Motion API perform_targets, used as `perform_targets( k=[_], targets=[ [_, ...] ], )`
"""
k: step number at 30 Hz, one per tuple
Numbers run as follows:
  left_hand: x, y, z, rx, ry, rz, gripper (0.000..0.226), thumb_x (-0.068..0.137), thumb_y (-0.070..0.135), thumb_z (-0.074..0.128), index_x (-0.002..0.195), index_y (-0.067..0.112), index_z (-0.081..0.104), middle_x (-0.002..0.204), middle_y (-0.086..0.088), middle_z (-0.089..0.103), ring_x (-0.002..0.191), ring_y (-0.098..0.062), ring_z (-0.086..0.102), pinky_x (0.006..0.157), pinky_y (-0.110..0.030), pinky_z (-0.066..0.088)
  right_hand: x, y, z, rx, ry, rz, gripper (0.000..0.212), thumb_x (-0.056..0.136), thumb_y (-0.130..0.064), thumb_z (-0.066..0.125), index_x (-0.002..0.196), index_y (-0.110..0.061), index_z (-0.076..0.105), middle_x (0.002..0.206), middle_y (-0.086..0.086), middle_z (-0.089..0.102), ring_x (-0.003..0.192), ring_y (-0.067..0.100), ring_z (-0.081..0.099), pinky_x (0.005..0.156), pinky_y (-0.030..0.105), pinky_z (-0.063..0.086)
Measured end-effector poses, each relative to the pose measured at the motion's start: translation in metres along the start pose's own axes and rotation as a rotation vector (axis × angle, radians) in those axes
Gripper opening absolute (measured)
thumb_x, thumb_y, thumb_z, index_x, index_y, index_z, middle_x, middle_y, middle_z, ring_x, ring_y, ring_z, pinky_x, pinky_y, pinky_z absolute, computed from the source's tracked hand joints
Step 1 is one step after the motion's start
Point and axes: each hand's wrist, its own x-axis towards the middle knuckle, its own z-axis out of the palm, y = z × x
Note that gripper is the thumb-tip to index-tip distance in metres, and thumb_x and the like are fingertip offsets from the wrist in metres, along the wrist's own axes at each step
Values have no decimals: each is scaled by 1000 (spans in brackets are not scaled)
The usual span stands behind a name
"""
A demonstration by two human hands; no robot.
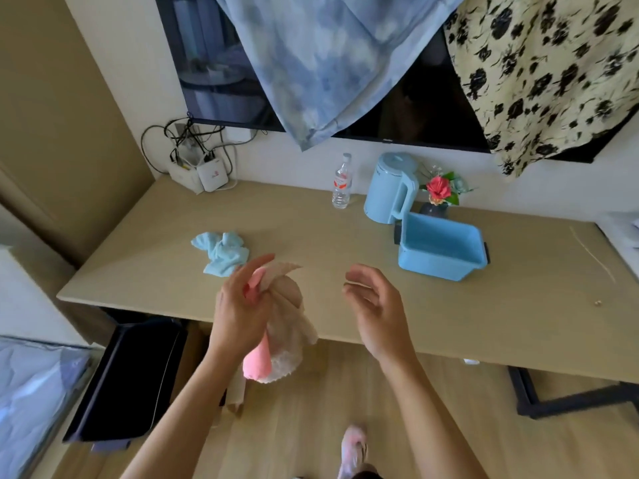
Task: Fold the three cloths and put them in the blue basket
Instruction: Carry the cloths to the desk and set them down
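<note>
Head view: the left hand (pixel 238 305) is closed around a pink cloth (pixel 256 361) and a beige cloth (pixel 294 323), bunched together above the table (pixel 173 236) front edge. The right hand (pixel 373 305) is open and empty. A light-blue cloth (pixel 221 252) lies crumpled at 11 o'clock from the left hand. The blue basket (pixel 441 245) stands at 2 o'clock.

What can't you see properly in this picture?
- Pink cloth, head view: the left hand covers its middle, so any fold is hidden.
- Cream cloth: bunched behind the pink one and that hand; its shape is unclear.
- Bottle label: too small to read.
- Blue basket: its near wall hides part of the floor inside.
- Shoe: blurred, cut off by the bottom edge.
</note>
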Motion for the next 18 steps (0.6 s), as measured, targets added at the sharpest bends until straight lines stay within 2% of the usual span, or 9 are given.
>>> perform_targets(
  k=[3, 8, 11, 15, 18],
  targets=[
    [49, -15, 15, 73, 25, 22, 46, 80, -7, 55, 103, 28, 73, 101, 9, 66, 91, 11, 59, 71, 1, 42, 49, 9, 7, 5, -45, 11, 27, 93, -13, 65, 120, -20, 63, 112, -10, 68, 97, -3, 66, 81, 9, 49],
    [128, -36, 40, 197, 124, -52, 27, 79, -2, 62, 92, 18, 75, 98, 3, 65, 83, 6, 60, 63, -1, 39, 135, 25, 18, 17, -146, 34, 28, 92, -10, 65, 119, -17, 63, 109, -6, 69, 94, 1, 68, 81, 13, 50],
    [167, -47, 45, 271, 147, -79, 26, 78, 1, 63, 93, 18, 75, 100, 1, 65, 87, -12, 61, 69, -9, 40, 175, 33, 25, 11, -214, 64, 28, 91, -10, 66, 119, -16, 63, 108, -5, 69, 93, 2, 68, 80, 13, 51],
    [209, -67, 51, 361, 145, -91, 22, 77, 0, 65, 91, 14, 74, 99, -3, 65, 88, -20, 61, 71, -21, 45, 216, 46, 41, -3, -265, 106, 28, 90, -10, 67, 117, -15, 63, 107, 0, 69, 96, 13, 69, 83, 16, 51],
    [236, -86, 58, 415, 106, -90, 18, 76, 2, 67, 89, 13, 73, 97, -6, 65, 87, -28, 63, 75, -34, 49, 238, 53, 51, -15, -256, 110, 31, 90, -10, 67, 120, -14, 63, 107, 2, 69, 97, 12, 68, 81, 11, 49]
  ],
)
